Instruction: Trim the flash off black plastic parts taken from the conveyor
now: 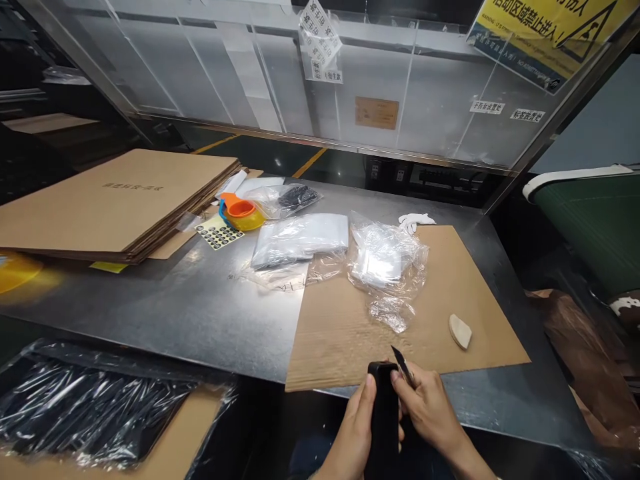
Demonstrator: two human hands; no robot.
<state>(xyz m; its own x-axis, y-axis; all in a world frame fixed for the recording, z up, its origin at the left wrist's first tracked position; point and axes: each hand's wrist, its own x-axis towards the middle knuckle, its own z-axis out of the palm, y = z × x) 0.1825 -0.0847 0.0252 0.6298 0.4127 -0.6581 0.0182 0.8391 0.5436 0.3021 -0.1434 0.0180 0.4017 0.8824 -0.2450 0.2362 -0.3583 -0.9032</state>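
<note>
My left hand (353, 427) is closed around the side of a long black part (384, 417) with a rounded, rimmed upper end. I cannot make out what kind of part it is, and its lower end runs out of view. In my right hand (431, 407) is a craft knife (403, 367), its dark pointed blade angled up and to the left. The right thumb also touches the black part's upper right edge. Both hands are at the table's front edge, just before a flat cardboard sheet (340, 340). On that sheet lies a small beige wedge-shaped pad (460, 332).
Clear plastic bags (387, 260) with white contents lie behind my hands. An orange tape dispenser (241, 210) and a sticker sheet (219, 231) are farther left, beside stacked cardboard (120, 200). White gloves (416, 221) lie at the back. A transparent panel (350, 87) stands beyond the metal table (200, 307).
</note>
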